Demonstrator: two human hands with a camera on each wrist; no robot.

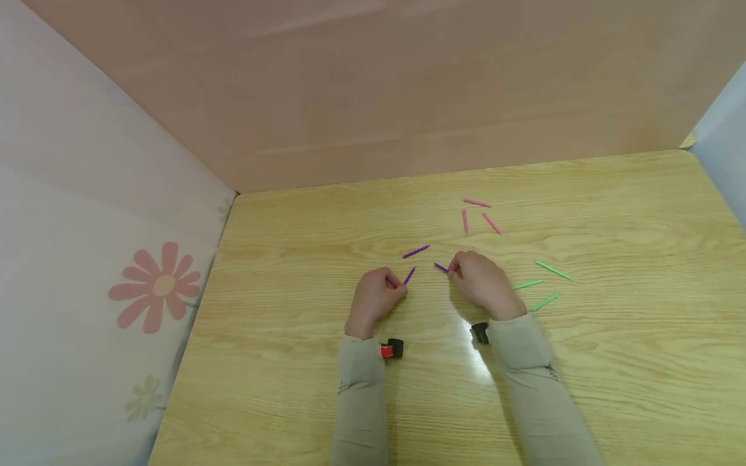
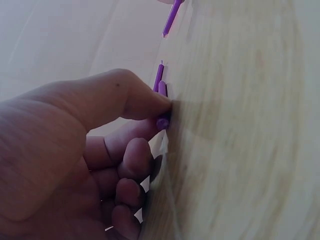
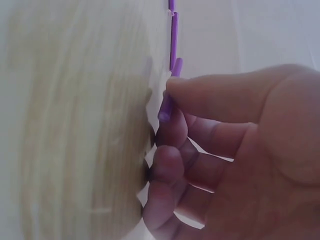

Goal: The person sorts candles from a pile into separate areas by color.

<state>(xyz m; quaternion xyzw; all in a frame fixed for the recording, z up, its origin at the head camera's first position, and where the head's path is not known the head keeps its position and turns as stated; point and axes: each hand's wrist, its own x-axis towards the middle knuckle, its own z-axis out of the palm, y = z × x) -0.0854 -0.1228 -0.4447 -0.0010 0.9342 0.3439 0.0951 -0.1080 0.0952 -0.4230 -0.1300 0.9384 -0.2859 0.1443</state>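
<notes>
My left hand pinches a thin purple candle between thumb and forefinger, low over the wooden table. To its right, my right hand pinches a second purple candle, which points left toward the first. Behind the two lies a third purple candle, slanted and touched by neither hand. The left wrist view shows the blunt end of the held candle under the thumb tip. In the right wrist view, the other held candle sticks out on both sides of the thumb; the other fingers are curled.
Three pink candles lie apart farther back. Right of my right hand lie three green candles, close to the wrist. A pink-brown panel stands along the back edge, and a flower-printed panel borders the left side.
</notes>
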